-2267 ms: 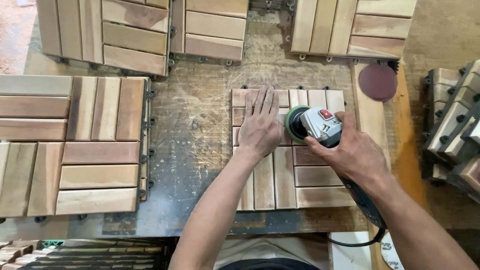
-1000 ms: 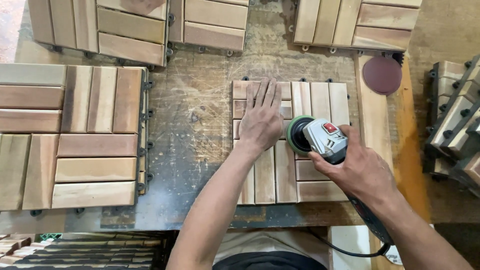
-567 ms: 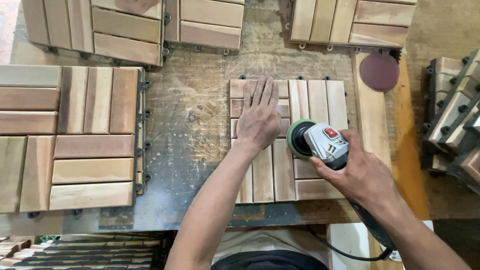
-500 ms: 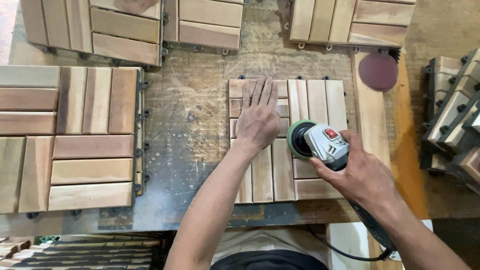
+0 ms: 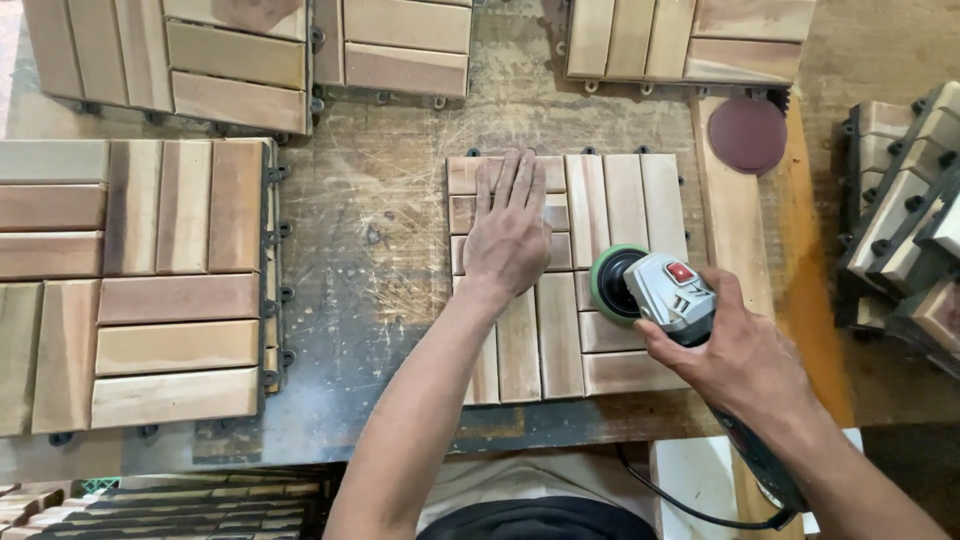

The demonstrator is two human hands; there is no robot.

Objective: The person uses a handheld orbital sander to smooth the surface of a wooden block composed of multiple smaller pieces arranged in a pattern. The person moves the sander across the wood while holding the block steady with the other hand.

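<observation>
A square wooden deck tile (image 5: 620,200) made of pale slats lies on the scratched workbench (image 5: 380,250). My left hand (image 5: 510,235) presses flat on its upper left slats, fingers spread. My right hand (image 5: 745,355) grips a grey electric sander (image 5: 650,290) with a red switch and a green-rimmed round pad. The pad rests on the tile's right middle slats. The sander's black cord (image 5: 690,510) trails off toward my body.
More slatted tiles lie at the left (image 5: 130,280) and along the far edge (image 5: 400,40). A dark red sanding disc (image 5: 747,133) sits on a wooden strip at the right. Stacked tiles stand on edge at the far right (image 5: 900,220).
The sander has slid down and to the right across the tile, from near my left hand's fingers toward the right middle slats. My left hand has stayed pressed in place.
</observation>
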